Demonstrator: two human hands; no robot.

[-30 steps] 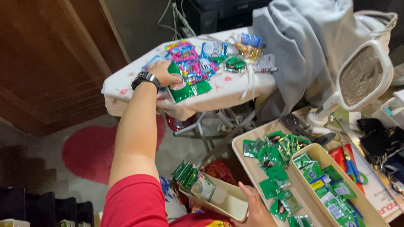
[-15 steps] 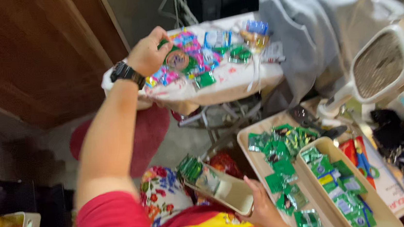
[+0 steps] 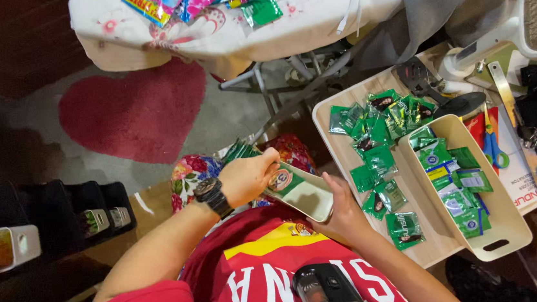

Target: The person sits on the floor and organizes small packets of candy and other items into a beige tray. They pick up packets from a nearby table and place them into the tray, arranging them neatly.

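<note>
Head view, left hand (image 3: 245, 177) gripping green sachet (image 3: 282, 181), right hand (image 3: 345, 212) holding cream bin (image 3: 308, 199), contents probably hidden.

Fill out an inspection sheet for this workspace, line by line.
Surface: long beige tray strewn with green sachets.
Job's things: small cream rectangular bin held over the lap; green sachet going into it.
Clutter: cream handled bin of green and blue sachets, blue-handled scissors, black stapler, white fan.
Grippers: left hand pinches the green sachet; right hand supports the small bin.
Cables: nothing seen.
Surroundings: cloth-covered board with colourful sachets, red heart-shaped rug, black shelf unit.
</note>
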